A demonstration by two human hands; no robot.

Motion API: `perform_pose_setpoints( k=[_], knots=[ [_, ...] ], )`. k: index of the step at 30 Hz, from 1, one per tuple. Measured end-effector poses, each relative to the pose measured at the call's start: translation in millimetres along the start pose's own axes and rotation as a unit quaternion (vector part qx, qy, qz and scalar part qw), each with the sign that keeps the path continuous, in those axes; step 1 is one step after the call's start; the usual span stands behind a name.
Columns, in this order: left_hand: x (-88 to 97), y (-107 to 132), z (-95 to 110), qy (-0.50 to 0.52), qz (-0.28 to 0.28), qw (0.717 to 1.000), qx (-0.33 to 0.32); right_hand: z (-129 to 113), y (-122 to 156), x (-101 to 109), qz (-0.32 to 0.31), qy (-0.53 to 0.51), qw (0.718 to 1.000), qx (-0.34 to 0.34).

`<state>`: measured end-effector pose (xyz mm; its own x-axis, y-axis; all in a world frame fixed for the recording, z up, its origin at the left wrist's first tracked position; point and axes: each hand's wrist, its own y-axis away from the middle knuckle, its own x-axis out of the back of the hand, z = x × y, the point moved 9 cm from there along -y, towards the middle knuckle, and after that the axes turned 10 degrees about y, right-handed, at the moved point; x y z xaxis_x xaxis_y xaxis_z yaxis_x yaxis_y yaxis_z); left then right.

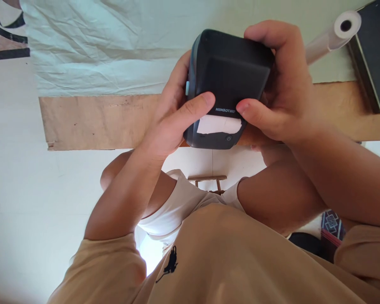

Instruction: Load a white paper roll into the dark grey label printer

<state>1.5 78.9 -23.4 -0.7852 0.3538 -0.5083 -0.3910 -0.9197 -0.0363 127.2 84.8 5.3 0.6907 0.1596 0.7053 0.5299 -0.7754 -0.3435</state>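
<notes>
A black label printer [237, 76] marked NIIMBOT is held up in both hands above the table's front edge. A strip of white label paper [219, 125] sticks out of its slot, just above the power button. My left hand [180, 109] grips the printer's left side, its thumb lying on the front near the lettering. Around the right side wraps my right hand [281, 84], with the thumb by the lettering and the forefinger over the top corner. The remaining fingers of both hands are mostly hidden behind the printer.
Pale green cloth [98, 50] covers most of the wooden table [98, 122]. At the upper right lies a white roll [332, 38] with a dark core, beside a black flat object [376, 55]. My knees are at the table's front edge, over a pale floor.
</notes>
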Motion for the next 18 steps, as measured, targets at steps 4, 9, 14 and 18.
perform_pose_setpoints(
  k=[4,9,14,18],
  knots=[
    [-7.1,-5,4,0.043,-0.027,0.998,-0.042,-4,2,2,0.02,0.024,0.999,0.018],
    [-0.4,-9,-3,0.089,0.031,0.995,-0.026,-2,4,11,0.048,0.058,0.997,-0.009],
    [14.7,-8,-12,0.107,0.1,0.989,-0.023,-6,4,18,0.06,0.08,0.995,0.0],
    [16.5,-8,-9,0.096,0.147,0.982,-0.077,-8,3,17,0.052,0.107,0.993,0.009]
  ],
)
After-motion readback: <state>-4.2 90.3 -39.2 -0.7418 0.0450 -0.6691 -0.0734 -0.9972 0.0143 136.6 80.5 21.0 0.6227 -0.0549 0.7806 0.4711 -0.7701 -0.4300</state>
